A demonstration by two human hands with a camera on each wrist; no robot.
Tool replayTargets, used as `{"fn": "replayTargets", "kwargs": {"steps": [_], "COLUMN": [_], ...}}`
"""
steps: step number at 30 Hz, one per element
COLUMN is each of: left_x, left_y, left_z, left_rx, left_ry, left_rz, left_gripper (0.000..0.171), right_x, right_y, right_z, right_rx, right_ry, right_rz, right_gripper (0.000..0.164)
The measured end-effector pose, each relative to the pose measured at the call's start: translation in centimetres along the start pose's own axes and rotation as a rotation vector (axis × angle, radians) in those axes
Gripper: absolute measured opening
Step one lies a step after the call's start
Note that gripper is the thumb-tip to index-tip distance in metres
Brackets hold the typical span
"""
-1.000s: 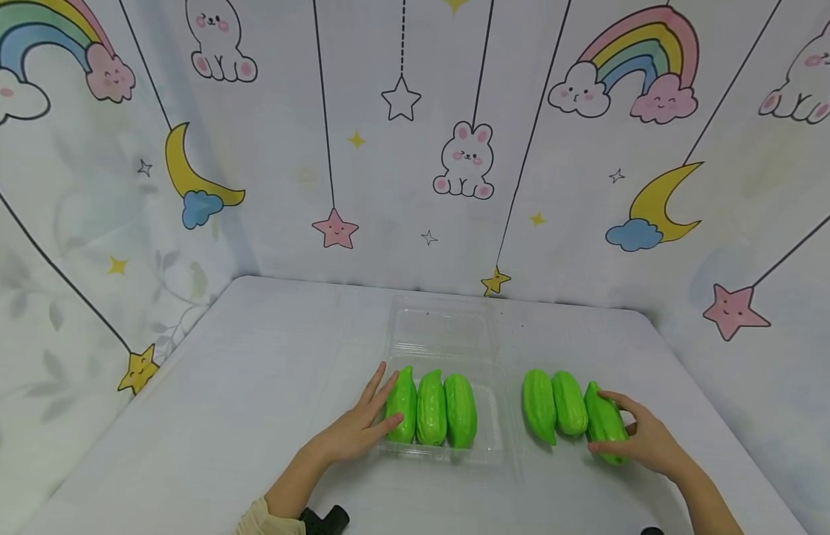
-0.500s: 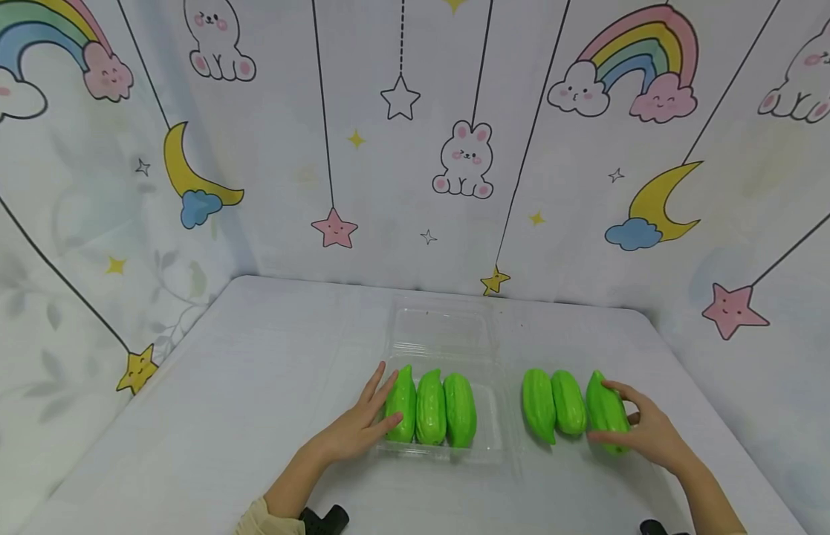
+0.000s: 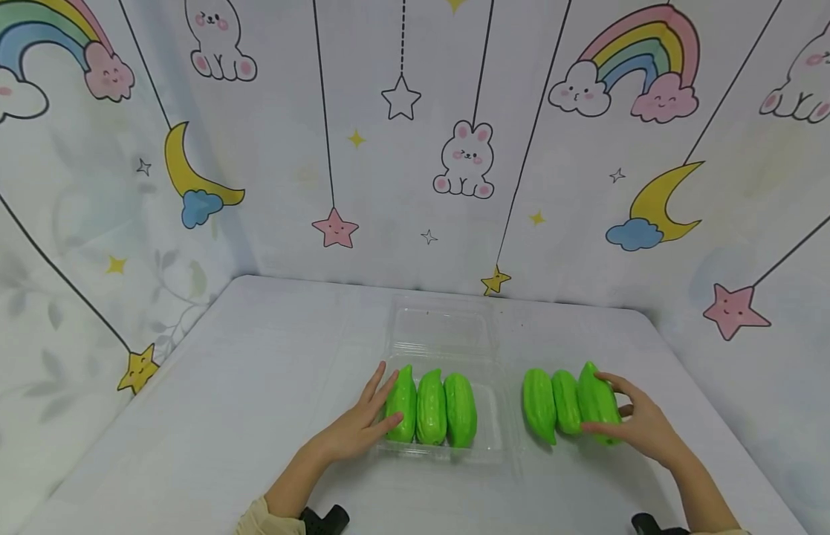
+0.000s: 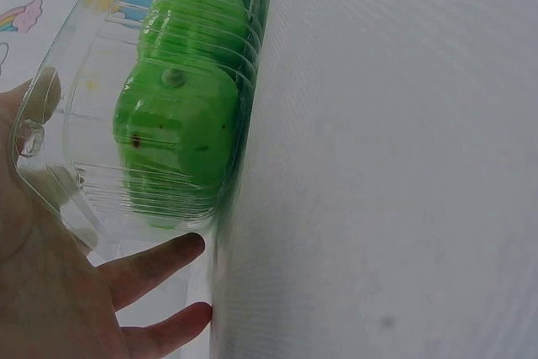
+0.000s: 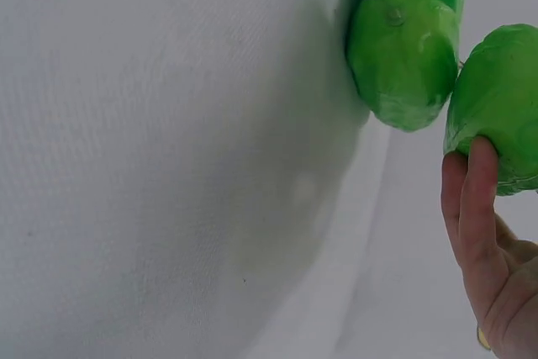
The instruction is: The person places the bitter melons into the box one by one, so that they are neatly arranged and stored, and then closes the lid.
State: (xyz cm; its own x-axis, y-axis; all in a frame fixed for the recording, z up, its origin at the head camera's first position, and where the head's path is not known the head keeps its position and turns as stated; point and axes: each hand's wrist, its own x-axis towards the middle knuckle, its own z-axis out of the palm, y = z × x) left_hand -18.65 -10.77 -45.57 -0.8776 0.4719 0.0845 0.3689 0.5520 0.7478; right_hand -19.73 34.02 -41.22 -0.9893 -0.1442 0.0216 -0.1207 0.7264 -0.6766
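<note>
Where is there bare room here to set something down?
A broad bare patch of table lies left of the left hand. Inside the clear tray, a strip right of its three green gourds is free. It is crowded where two loose gourds lie close beside the gourd in the right hand.

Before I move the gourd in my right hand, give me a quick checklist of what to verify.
1. Grip: ok. Your right hand holds the gourd between thumb and fingers.
2. Raised off the table: ok, by the right wrist view.
3. Clear of the next gourd: cannot tell. They overlap in the head view.
4. Lid open: ok, it lies folded back.
5. Room in the box: ok, there's a gap right of the three gourds.
6. Box steadied: cannot tell. Your left hand is at its left side; pressure isn't visible.
</note>
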Motion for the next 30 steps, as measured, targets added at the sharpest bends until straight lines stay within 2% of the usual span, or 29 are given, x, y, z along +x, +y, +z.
{"fn": "replayTargets", "kwargs": {"steps": [30], "left_x": [0.0], "left_y": [-0.1], "left_z": [0.0], "left_rx": [0.006], "left_ry": [-0.007], "left_rz": [-0.001], "left_gripper": [0.068], "right_x": [0.8], "right_y": [-5.2], "right_z": [2.7], "right_rx": [0.043], "right_ry": [-0.005], "right_rz": [-0.040], "right_gripper": [0.089]}}
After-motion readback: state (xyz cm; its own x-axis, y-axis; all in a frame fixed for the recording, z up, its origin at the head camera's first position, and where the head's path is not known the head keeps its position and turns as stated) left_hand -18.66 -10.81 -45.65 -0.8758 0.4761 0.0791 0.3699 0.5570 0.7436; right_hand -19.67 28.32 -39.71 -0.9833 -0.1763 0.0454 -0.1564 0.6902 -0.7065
